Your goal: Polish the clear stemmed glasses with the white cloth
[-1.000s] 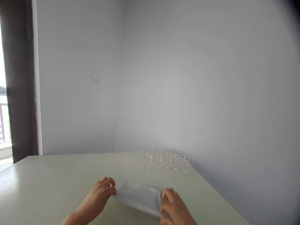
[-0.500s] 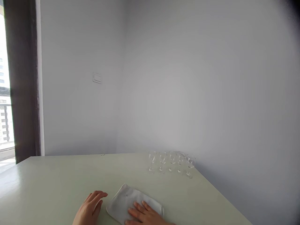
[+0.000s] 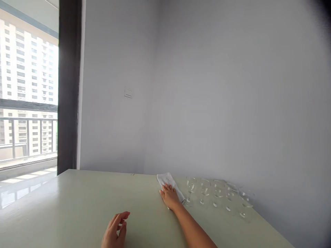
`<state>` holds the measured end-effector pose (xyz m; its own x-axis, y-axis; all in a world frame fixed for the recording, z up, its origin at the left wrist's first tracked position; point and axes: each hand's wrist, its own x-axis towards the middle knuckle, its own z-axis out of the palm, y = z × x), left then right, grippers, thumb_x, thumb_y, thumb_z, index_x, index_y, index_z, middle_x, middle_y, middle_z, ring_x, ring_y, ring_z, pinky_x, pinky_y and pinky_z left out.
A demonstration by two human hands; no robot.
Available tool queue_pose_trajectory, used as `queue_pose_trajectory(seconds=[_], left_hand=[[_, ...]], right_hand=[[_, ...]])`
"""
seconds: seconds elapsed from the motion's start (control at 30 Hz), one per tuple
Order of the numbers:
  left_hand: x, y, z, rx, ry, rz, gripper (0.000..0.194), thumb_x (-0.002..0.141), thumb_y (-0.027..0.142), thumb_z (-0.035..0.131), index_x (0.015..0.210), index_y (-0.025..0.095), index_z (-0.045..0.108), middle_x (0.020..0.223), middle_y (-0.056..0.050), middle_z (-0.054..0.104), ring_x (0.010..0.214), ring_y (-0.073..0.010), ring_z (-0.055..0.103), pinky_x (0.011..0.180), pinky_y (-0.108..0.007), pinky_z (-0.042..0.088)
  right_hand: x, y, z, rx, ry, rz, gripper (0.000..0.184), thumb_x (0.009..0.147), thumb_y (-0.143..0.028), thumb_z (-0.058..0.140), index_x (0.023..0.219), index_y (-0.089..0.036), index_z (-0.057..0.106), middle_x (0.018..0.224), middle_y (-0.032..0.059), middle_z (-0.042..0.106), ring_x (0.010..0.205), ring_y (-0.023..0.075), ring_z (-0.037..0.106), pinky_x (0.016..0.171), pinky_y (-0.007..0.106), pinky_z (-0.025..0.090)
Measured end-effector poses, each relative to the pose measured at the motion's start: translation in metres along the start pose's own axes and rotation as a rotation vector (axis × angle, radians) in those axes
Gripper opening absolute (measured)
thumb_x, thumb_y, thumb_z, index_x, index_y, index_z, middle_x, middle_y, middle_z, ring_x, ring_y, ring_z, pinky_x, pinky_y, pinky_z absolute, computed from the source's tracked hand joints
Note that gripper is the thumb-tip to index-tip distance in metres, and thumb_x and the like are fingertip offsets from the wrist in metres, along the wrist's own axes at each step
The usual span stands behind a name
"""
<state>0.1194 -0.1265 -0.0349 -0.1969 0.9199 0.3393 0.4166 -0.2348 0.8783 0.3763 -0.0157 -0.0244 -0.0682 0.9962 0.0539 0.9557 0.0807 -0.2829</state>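
My right hand lies flat, fingers stretched out, on a folded white cloth at the far end of the pale green table, close to the wall corner. The cloth sits just left of a row of several small clear stemmed glasses that stand along the right-hand wall. My left hand hovers low over the table near its front, fingers loosely apart, holding nothing.
White walls meet in a corner behind the table, with a wall switch on the left one. A dark door frame and a balcony railing are at the left.
My right hand has slid the cloth away from me to the far end of the table beside the glasses. My left hand came off the cloth. The view has turned to the left.
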Motion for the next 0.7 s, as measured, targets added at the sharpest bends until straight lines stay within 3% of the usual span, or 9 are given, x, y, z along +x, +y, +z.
queue_pose_trajectory(seconds=[0.13,0.27,0.4,0.5,0.6,0.7], left_hand=[[0.001,0.001,0.006,-0.062,0.137,0.097,0.028,0.077,0.042,0.043,0.087,0.026,0.064,0.095,-0.005,0.065,0.083,-0.0208,0.060,0.064,-0.028,0.049],[0.003,0.002,0.003,-0.073,0.222,0.146,0.026,0.078,0.040,0.043,0.088,0.026,0.063,0.095,-0.005,0.063,0.084,-0.0215,0.058,0.067,-0.030,0.049],[0.006,0.001,-0.006,-0.031,0.213,0.134,0.028,0.075,0.041,0.046,0.091,0.025,0.062,0.097,-0.005,0.060,0.084,-0.0222,0.057,0.065,-0.031,0.049],[0.010,-0.004,-0.010,0.005,0.094,-0.019,0.038,0.074,0.046,0.045,0.102,0.024,0.056,0.101,-0.005,0.059,0.081,-0.0219,0.059,0.066,-0.033,0.050],[0.013,-0.011,-0.010,0.060,-0.005,-0.206,0.041,0.076,0.045,0.037,0.105,0.020,0.051,0.110,-0.009,0.058,0.095,-0.0232,0.059,0.082,-0.037,0.048],[0.012,-0.012,-0.005,0.138,-0.050,-0.236,0.044,0.077,0.046,0.029,0.102,0.016,0.050,0.112,-0.013,0.058,0.100,-0.0244,0.057,0.090,-0.039,0.044]], right_hand=[[0.029,-0.033,0.013,0.006,0.005,-0.020,0.056,0.092,-0.039,0.023,0.138,-0.009,0.034,0.147,0.0157,0.029,0.136,0.0327,0.018,0.107,0.053,0.015],[0.024,-0.086,0.028,0.042,-0.053,-0.233,0.055,0.091,-0.041,0.027,0.139,-0.015,0.034,0.147,0.0103,0.030,0.136,0.0306,0.020,0.109,0.051,0.015],[-0.015,-0.131,0.045,0.081,-0.103,-0.473,0.054,0.092,-0.045,0.027,0.140,-0.021,0.029,0.149,0.0055,0.027,0.137,0.0264,0.016,0.111,0.048,0.013],[-0.050,-0.149,0.060,0.099,-0.112,-0.627,0.052,0.093,-0.041,0.031,0.141,-0.022,0.026,0.149,0.0080,0.026,0.137,0.0289,0.014,0.110,0.053,0.014],[-0.083,-0.153,0.064,0.106,-0.173,-0.675,0.054,0.091,-0.033,0.040,0.142,-0.023,0.024,0.148,0.0128,0.027,0.135,0.0356,0.019,0.106,0.059,0.021],[-0.126,-0.142,0.049,0.244,-0.128,-0.683,0.044,0.092,-0.027,0.043,0.135,-0.030,0.036,0.142,0.0082,0.039,0.128,0.0301,0.037,0.103,0.050,0.035]])
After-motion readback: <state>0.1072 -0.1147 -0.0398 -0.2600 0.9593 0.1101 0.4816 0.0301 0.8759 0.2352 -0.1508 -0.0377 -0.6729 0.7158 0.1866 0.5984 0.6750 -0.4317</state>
